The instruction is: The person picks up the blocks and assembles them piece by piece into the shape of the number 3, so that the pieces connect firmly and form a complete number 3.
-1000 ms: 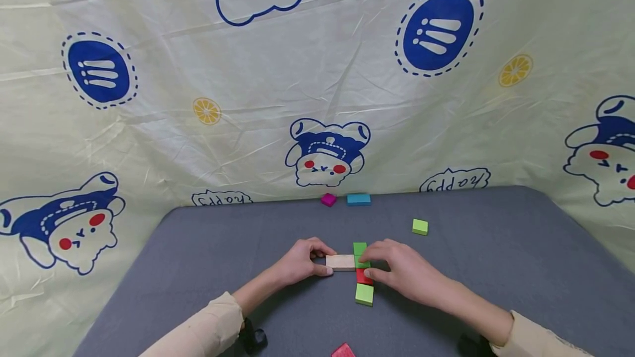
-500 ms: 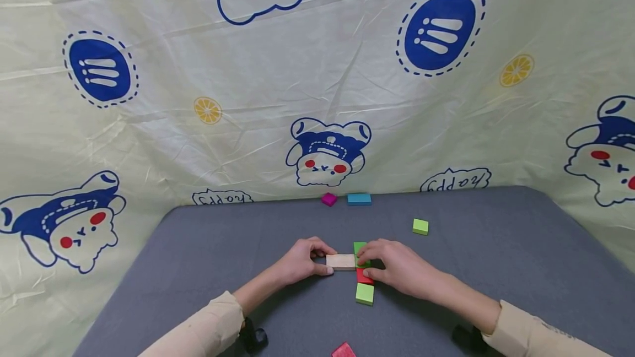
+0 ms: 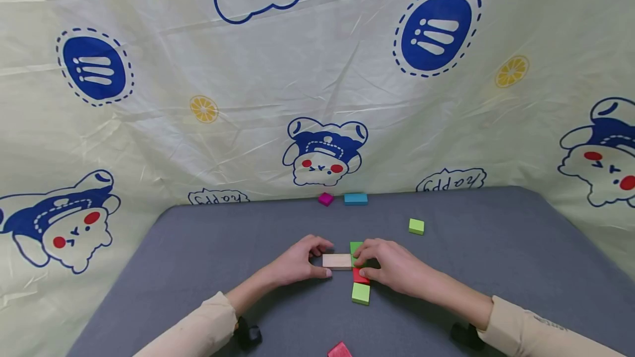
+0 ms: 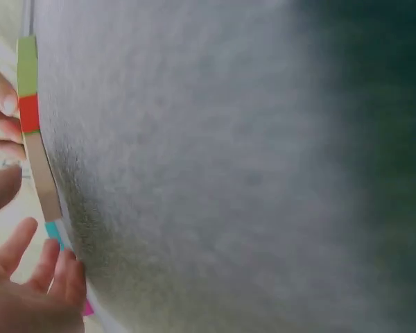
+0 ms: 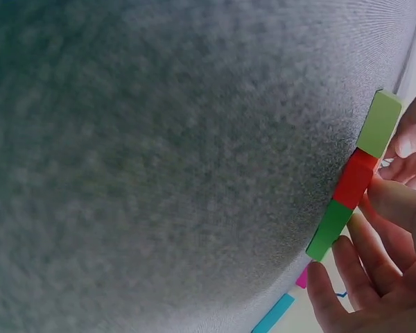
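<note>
A pale wooden block point(image 3: 337, 261) lies crosswise against the left side of a row of coloured blocks. In that row are dark green point(image 3: 355, 247), red point(image 3: 359, 277) and light green point(image 3: 360, 293), from far to near. My left hand point(image 3: 300, 261) is at the wooden block's left end, thumb and fingers spread apart around it and off the wood. My right hand point(image 3: 394, 267) reaches in from the right, curled fingertips on the green and thumb on the red block. In the right wrist view the thumb point(image 5: 395, 198) presses the red block's side; the fingers partly hide the green.
A magenta block point(image 3: 325, 199) and a blue block point(image 3: 355, 199) sit at the table's far edge. A lone light green block point(image 3: 416, 226) lies behind the right hand. Near the front is a pinkish red block point(image 3: 339, 350). A printed curtain point(image 3: 248, 70) hangs behind the grey table point(image 3: 223, 230).
The left hand's fingers have lifted away from the wooden block and spread. My right hand stays at the green and red blocks. The head view has shifted slightly.
</note>
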{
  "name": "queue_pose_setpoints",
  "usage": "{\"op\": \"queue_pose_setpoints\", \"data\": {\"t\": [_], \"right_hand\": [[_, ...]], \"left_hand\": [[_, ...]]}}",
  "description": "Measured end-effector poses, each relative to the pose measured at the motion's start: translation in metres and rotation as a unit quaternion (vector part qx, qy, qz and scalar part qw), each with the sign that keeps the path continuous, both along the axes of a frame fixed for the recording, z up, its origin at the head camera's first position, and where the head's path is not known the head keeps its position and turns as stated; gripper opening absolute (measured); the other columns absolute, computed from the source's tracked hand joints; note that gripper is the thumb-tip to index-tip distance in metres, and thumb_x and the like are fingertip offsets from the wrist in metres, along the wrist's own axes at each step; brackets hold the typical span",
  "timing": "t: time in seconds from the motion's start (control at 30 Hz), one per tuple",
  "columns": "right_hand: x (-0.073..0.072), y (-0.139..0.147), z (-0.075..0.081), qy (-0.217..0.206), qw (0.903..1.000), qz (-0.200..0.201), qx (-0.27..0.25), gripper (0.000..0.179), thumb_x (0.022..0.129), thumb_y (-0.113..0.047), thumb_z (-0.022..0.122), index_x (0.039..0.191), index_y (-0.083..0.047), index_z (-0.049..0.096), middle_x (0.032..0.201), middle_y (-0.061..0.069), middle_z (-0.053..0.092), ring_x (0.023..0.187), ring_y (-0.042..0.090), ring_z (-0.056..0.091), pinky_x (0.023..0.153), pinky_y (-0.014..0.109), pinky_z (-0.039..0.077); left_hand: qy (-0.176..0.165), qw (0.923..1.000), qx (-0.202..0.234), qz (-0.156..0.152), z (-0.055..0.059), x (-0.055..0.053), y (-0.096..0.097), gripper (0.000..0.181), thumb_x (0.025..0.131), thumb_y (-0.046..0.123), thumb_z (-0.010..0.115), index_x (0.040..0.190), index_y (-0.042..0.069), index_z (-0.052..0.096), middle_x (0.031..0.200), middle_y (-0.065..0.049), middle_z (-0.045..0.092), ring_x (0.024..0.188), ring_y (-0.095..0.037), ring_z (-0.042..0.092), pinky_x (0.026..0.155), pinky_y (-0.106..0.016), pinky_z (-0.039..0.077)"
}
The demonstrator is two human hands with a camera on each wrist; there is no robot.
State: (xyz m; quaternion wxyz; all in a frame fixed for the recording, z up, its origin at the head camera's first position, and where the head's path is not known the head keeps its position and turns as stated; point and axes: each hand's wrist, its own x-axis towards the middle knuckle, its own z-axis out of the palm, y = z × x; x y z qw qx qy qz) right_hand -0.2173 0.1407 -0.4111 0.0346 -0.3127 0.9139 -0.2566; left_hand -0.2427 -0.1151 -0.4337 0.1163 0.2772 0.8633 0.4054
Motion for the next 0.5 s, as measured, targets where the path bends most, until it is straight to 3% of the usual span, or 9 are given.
{"op": "queue_pose_setpoints", "data": {"t": [0.23, 0.37, 0.5], "right_hand": [[0.000, 0.001, 0.001, 0.000, 1.0000, -0.006, 0.002, 0.014, 0.084, -0.012, 0.078, 0.097, -0.017, 0.077, 0.112, -0.004, 0.065, 0.113, 0.026, 0.059, 0.093, 0.052, 0.046], [0.000, 0.002, 0.000, 0.000, 0.9999, -0.010, 0.002, 0.014, 0.084, -0.013, 0.078, 0.098, -0.017, 0.077, 0.112, -0.005, 0.065, 0.114, 0.026, 0.058, 0.094, 0.053, 0.045], [-0.001, 0.003, -0.002, 0.000, 1.0000, -0.006, -0.004, 0.014, 0.085, -0.013, 0.078, 0.099, -0.017, 0.078, 0.112, -0.005, 0.065, 0.114, 0.026, 0.059, 0.094, 0.052, 0.046]], "left_hand": [[0.043, 0.9987, -0.009, 0.026, 0.014, 0.024, -0.005, 0.035, 0.090, 0.025, 0.072, 0.123, 0.014, 0.065, 0.117, -0.001, 0.056, 0.108, -0.021, 0.051, 0.088, -0.039, 0.044], [0.047, 0.9989, 0.005, 0.009, 0.023, 0.041, -0.002, 0.020, 0.091, 0.020, 0.071, 0.111, 0.015, 0.071, 0.106, 0.004, 0.062, 0.101, -0.014, 0.057, 0.091, -0.040, 0.046], [0.029, 0.9985, 0.038, -0.027, 0.024, 0.064, 0.007, 0.008, 0.092, 0.014, 0.069, 0.099, 0.015, 0.074, 0.096, 0.009, 0.065, 0.093, -0.004, 0.059, 0.089, -0.035, 0.048]]}}
